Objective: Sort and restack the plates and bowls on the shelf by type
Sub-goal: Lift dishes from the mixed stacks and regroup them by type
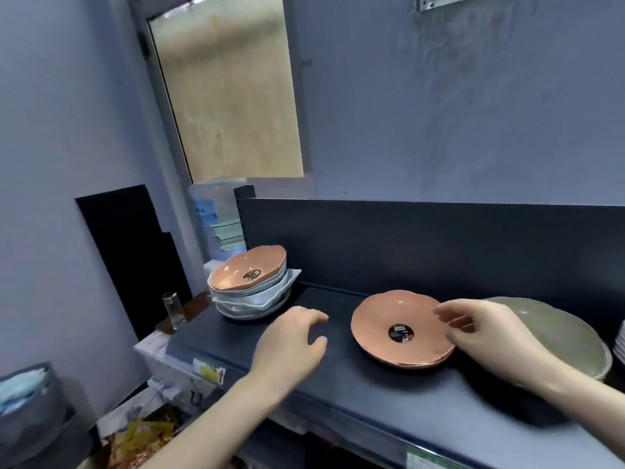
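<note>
1. Dark shelf (338, 384) carries pink plates (399, 328); they look stiff, slick, breakable, so lift by the rim.
2. Right hand (483, 330) curls at their right rim; whether it pinches, I cannot tell.
3. Left hand (291, 336), left of them, hangs loosely spread, empty.

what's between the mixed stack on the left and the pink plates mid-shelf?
Head view: bare dark shelf, with the left hand over it.

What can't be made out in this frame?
Head view:
the right hand: whether its grip closes on the rim of the pink plates; motion blur.
pink plates: their count; the rims merge.
grey-green plate: near side hidden behind the right hand.
white stack: cut off by the right edge.
</note>
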Tool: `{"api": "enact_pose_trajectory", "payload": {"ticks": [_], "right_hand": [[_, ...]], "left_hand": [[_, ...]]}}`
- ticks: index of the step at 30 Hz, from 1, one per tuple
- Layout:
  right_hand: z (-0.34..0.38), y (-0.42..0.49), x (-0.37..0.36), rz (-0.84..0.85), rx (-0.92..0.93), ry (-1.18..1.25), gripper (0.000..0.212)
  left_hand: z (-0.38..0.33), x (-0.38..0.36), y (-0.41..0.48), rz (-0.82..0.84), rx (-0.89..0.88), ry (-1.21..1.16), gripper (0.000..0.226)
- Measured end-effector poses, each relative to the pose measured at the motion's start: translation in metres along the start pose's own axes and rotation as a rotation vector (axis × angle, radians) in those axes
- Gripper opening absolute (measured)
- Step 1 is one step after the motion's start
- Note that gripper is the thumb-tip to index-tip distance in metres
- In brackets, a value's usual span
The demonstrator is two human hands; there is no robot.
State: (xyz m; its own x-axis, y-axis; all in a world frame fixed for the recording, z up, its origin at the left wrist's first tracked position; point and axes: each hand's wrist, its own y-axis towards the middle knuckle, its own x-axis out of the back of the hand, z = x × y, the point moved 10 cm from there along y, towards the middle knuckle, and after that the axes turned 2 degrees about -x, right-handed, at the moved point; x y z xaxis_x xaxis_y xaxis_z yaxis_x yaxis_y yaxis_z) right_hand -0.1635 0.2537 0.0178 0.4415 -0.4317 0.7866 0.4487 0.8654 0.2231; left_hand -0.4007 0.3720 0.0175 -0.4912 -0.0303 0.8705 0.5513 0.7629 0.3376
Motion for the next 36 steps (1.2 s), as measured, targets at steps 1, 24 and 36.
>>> {"api": "enact_pose_trajectory", "payload": {"ticks": [1,24,36], "right_hand": [[0.017,0.004,-0.016,0.013,0.007,-0.002,0.034],[0.170,0.147,-0.176,0.066,0.062,0.125,0.035],[0.181,0.265,-0.219,0.180,-0.110,0.028,0.011]], "left_hand": [[0.023,0.012,-0.002,-0.014,0.018,0.002,0.039],[0.255,0.064,0.076,-0.132,0.271,-0.031,0.034],[0.309,0.063,0.158,-0.119,0.390,0.034,0.028]]}}
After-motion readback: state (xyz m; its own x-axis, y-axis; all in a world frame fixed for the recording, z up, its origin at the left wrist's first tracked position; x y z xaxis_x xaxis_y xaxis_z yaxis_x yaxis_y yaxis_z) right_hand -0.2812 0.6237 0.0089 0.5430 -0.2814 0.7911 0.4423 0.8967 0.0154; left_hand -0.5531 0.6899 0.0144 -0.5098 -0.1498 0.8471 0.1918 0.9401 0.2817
